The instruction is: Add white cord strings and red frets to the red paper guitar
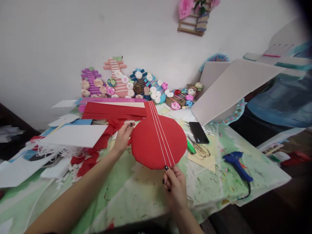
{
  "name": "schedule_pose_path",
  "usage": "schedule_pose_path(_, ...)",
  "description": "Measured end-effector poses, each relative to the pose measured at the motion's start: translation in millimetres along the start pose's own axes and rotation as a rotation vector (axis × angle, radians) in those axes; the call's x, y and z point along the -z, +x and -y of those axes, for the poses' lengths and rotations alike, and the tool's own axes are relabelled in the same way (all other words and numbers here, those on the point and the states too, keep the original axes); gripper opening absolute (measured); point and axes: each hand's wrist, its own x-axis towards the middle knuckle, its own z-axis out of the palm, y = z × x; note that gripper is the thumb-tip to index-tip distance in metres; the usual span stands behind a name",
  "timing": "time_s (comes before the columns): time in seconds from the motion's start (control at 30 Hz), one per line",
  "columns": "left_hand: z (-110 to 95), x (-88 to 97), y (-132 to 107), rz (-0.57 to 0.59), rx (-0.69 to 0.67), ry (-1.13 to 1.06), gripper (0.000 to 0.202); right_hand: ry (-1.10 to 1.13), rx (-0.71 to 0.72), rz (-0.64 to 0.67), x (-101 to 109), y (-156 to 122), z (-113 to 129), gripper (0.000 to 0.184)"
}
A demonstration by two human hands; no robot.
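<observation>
A flat red craft guitar (146, 143) with a rounded body and short neck is held up, tilted, above the table. Several white strings (161, 133) run from its neck down to the lower rim. My left hand (122, 138) grips the body's left edge, with some fingers hidden behind it. At the bottom rim, my right hand (175, 182) is closed in a pinch where the strings come over the edge. Whether its fingertips press the cord, the rim or both, I cannot tell.
Red folded paper (112, 111), white sheets (73, 136) and tangled white cord (58, 150) lie left. On the right are a phone (199, 132), scissors (201, 150), a green-handled tool (190, 147) and a blue glue gun (237, 165). Flowered craft guitars (119, 81) line the wall.
</observation>
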Motion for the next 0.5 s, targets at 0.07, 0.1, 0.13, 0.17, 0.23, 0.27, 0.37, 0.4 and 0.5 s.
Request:
schedule_pose_path(0.07, 6.2, -2.3, -34.9, -0.143, -0.321, 0.257, 0.029, 0.027, -0.008, -0.041, -2.6, 0.9, 2.0, 0.038)
schedule_pose_path(0.1, 8.2, -4.1, -53.9, -0.112, -0.439, 0.334, 0.020, 0.036, -0.010, -0.059, -3.7, 1.8, 2.5, 0.037)
schedule_pose_path(0.13, 9.6, -6.3, -72.6, -0.019, -0.523, 0.369, 0.018, 0.043, -0.012, -0.075, -4.6, 2.8, 2.6, 0.036)
schedule_pose_path(0.17, 10.8, -9.0, -89.9, 0.094, -0.575, 0.384, 0.022, 0.047, -0.015, -0.089, -5.3, 3.9, 2.3, 0.034)
schedule_pose_path(0.23, 13.1, -16.0, -116.8, 0.324, -0.451, 0.410, 0.037, 0.051, -0.025, -0.104, -5.6, 5.8, 0.2, 0.033)
schedule_pose_path(0.27, 14.3, -20.2, -125.3, 0.393, -0.256, 0.412, 0.040, 0.049, -0.031, -0.106, -5.4, 6.5, -1.5, 0.032)
schedule_pose_path(0.37, 16.8, -33.5, -132.9, 0.515, 0.433, 0.178, 0.046, 0.040, -0.041, -0.103, -4.0, 6.9, -6.7, 0.033)
schedule_pose_path(0.4, 16.7, -37.9, -131.8, 0.499, 0.585, 0.053, 0.046, 0.037, -0.042, -0.099, -3.5, 6.6, -7.9, 0.033)
schedule_pose_path(0.5, 12.2, -50.7, -128.2, 0.367, 0.741, -0.297, 0.042, 0.043, -0.048, -0.078, -2.1, 4.5, -7.8, 0.035)
